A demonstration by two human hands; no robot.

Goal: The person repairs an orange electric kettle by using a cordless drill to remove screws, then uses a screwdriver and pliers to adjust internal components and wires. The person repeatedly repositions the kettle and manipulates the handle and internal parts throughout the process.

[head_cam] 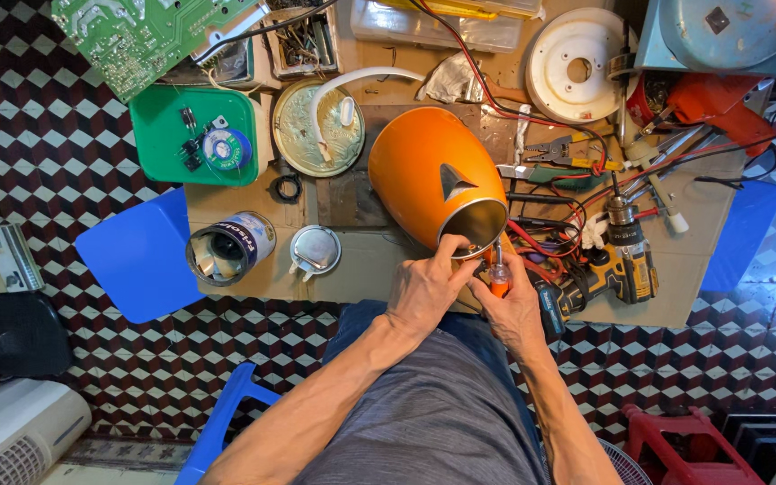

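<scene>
Left hand (426,286) grips the orange kettle's (433,175) rim, right hand (514,305) clenches a screwdriver (498,274); drill (626,247) alongside.

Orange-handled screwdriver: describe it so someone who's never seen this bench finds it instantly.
Start at the big orange kettle body lying on its side mid-bench, open end toward the person. At that opening's rim, the right hand grips a small screwdriver, shaft aimed into the kettle, while the left hand steadies the rim. Unlike the yellow-and-black cordless drill beside it, it is slim, with a short orange handle.
</scene>
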